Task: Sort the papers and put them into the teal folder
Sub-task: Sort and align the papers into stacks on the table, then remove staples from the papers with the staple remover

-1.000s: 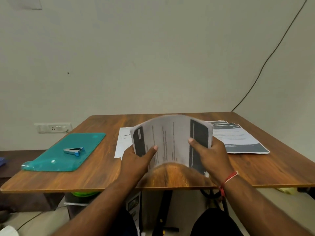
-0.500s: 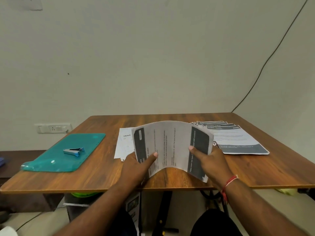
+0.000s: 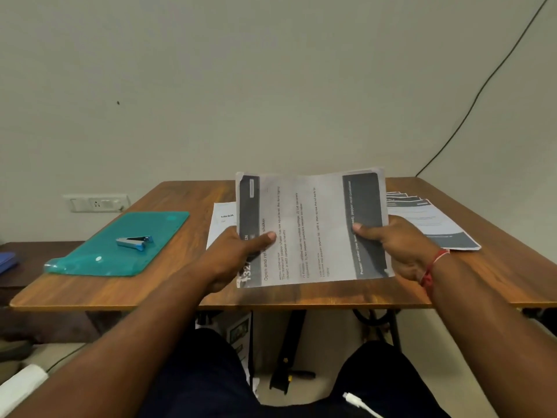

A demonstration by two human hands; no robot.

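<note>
I hold a printed sheet (image 3: 313, 227) with dark bands at both ends, turned sideways and raised above the table's near edge. My left hand (image 3: 238, 254) grips its left end, thumb on top. My right hand (image 3: 394, 248) grips its right end the same way. The teal folder (image 3: 120, 245) lies flat at the table's left side. A fanned stack of similar printed papers (image 3: 434, 224) rests at the right. A white sheet (image 3: 221, 224) lies on the table behind the held one, partly hidden.
A small blue and black stapler (image 3: 135, 241) sits on top of the folder. The wooden table (image 3: 180, 285) stands against a wall with a socket plate (image 3: 96, 203) at left. A black cable (image 3: 482, 95) runs up the right wall.
The sheet was bent into an arch between my hands; it is now pulled flat and lifted higher, facing me. Both hands have spread apart slightly.
</note>
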